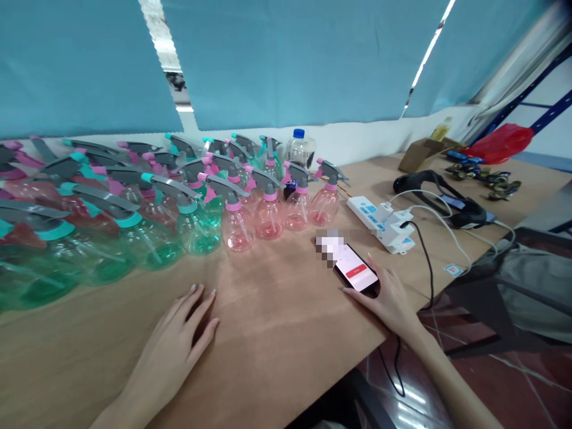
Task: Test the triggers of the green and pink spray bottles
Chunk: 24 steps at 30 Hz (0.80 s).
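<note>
My left hand (pixel 179 336) rests on the brown tabletop (pixel 263 322) with its fingers spread and nothing in it. At the table's front edge, my right hand (pixel 388 295) grips the lower end of a smartphone (pixel 355 271), thumb on one side and fingers on the other. The phone lies face up with its screen lit, showing a red button; part of the screen is blurred. Beyond my hands stand several clear spray bottles, green ones (pixel 199 229) on the left and pink ones (pixel 238 226) towards the middle, with grey triggers.
A white power strip (pixel 366 214) with chargers and cables lies right of the phone. Behind it are a black headset (pixel 440 193), a cardboard box (pixel 420 152) and a red plastic bag (pixel 503 143). A blue-capped bottle (pixel 300 149) stands by the wall.
</note>
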{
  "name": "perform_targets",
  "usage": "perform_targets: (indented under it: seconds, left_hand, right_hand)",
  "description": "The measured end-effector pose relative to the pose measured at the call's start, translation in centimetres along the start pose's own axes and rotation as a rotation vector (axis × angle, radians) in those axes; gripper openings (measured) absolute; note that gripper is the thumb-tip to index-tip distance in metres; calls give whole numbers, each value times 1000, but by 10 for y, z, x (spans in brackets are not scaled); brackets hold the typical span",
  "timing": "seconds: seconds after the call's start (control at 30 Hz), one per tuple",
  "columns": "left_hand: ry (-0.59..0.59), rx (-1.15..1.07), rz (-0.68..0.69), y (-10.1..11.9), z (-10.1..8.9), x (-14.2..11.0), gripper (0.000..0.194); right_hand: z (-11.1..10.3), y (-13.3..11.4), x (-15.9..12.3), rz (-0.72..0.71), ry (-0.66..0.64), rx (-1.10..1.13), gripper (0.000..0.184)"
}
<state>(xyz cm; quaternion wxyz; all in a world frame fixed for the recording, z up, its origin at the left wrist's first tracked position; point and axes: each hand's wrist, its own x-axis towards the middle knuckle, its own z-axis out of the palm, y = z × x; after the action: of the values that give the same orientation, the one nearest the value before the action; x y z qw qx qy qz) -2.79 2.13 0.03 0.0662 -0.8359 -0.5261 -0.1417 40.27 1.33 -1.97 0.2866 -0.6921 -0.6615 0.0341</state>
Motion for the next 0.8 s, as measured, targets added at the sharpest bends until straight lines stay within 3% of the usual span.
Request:
perform_targets:
  seconds: [0.33, 0.47, 0.57, 0.67, 0.8]
  left_hand:
    - [6, 19, 22, 0, -1, 1, 57]
    - [10, 22, 25, 0, -2, 1, 58]
    - [13, 21, 16, 0, -2, 1, 57]
    - [10, 19, 16, 0, -1, 1, 57]
    - [34, 2, 2, 0, 0, 1, 56]
  right_hand:
    - [-3, 10, 6, -44, -37, -25, 87]
    - [-5, 21, 8, -27, -46, 98, 81]
    - [-9, 41, 14, 171, 118, 137, 69]
    - [-15, 65, 25, 301, 322, -111, 85]
    - [-19, 92, 45, 308, 317, -220, 96]
